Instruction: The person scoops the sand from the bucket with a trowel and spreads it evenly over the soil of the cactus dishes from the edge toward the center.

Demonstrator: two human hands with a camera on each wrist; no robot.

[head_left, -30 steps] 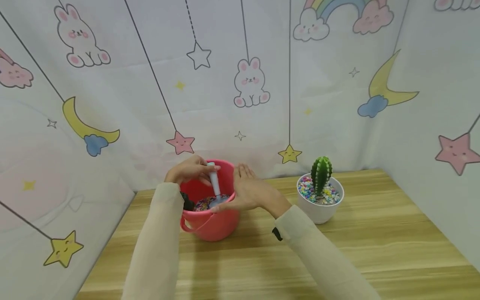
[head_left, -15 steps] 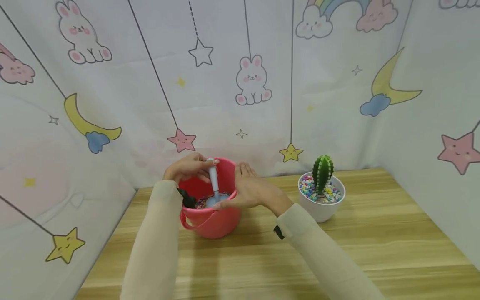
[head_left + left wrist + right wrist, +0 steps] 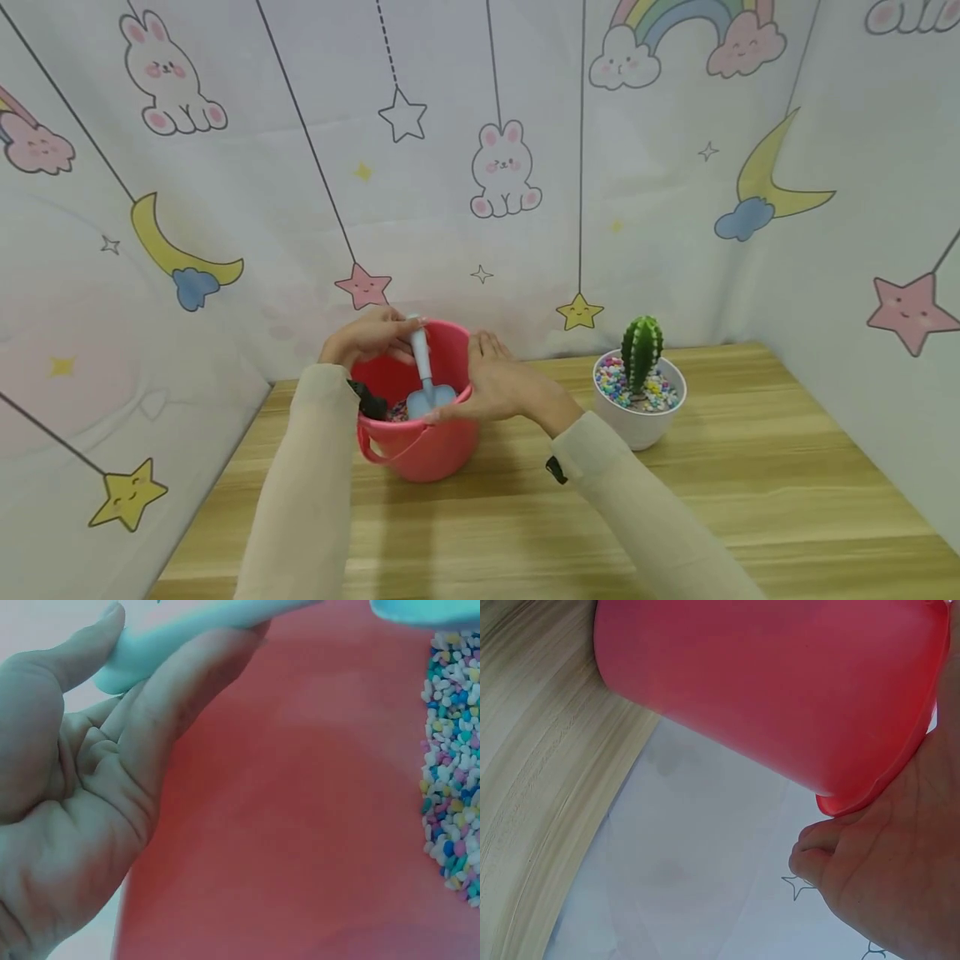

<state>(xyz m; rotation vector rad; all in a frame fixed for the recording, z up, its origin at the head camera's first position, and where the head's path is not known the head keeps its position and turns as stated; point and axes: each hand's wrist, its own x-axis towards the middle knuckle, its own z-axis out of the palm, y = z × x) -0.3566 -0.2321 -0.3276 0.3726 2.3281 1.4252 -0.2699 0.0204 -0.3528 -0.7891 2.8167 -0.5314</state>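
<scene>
My left hand (image 3: 373,337) pinches the pale blue handle of a small toy shovel (image 3: 431,403) between thumb and fingers. The shovel slants down into a pink bucket (image 3: 431,454), its blade near the front right inner wall. Small multicoloured pebbles (image 3: 456,757) lie in the bucket; the left wrist view shows them beside its bare wall. My right hand (image 3: 506,385) rests against the bucket's right rim, fingers straight along the outside and thumb laid along the front rim. In the right wrist view, that palm (image 3: 907,862) touches the rim. How much the blade carries is hidden.
A white pot (image 3: 637,427) of coloured pebbles with a green cactus (image 3: 642,354) stands right of the bucket on the wooden table (image 3: 600,542). A printed curtain (image 3: 435,233) hangs close behind. The bucket's handle (image 3: 382,457) hangs at its front left.
The shovel has shifted left and its blade has come up, so more of it shows above the pebbles. The right hand stays at the bucket's rim.
</scene>
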